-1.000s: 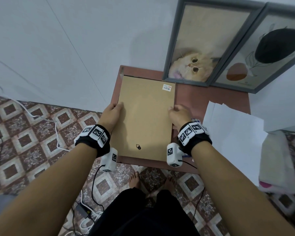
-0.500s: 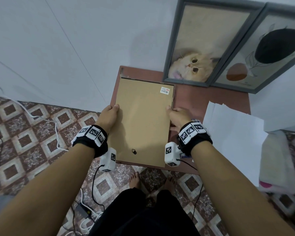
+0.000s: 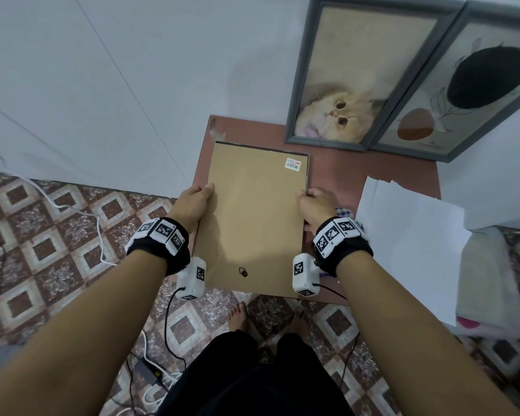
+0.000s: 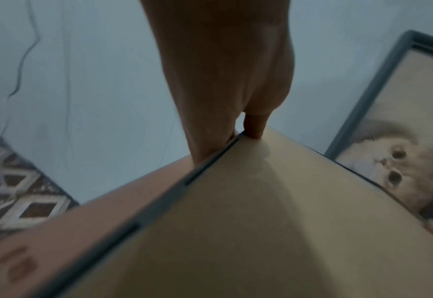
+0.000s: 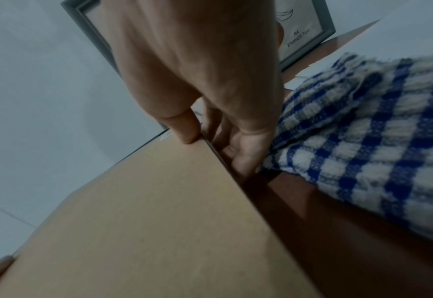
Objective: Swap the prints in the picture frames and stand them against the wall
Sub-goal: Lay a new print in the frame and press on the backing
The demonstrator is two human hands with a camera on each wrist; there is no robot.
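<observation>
1. The wall (image 3: 102, 85) is the biggest thing here. It is pale and plain. I use the table as my marker for where things are.
2. The table (image 3: 357, 172) is small and red-brown. Its far edge touches the wall.
3. The cat frame (image 3: 354, 85) stands at the far right of the table and leans on the wall. The print in it shows a cat.
4. The leaf frame (image 3: 469, 94) stands just right of the cat frame, also leaning on the wall. Its print shows dark and orange shapes.
5. I think these two are done, because they already stand at the wall.
6. The third frame (image 3: 252, 217) is over the left half of the table, back side up. I see only its brown board, so I cannot tell which print is inside.
7. It looks lifted a bit at the near end, but I cannot be sure.
8. The papers (image 3: 409, 235) lie on the right side of the table, past its near edge.
9. The left hand (image 3: 192, 202) pinches the left edge of the third frame, thumb on top and fingers below.
10. The right hand (image 3: 315, 205) pinches the right edge the same way.
11. The cloth (image 5: 363, 125) has blue checks. It lies on the table just right of the right hand.
12. I think what is left is to turn this frame over and stand it at the wall.
</observation>
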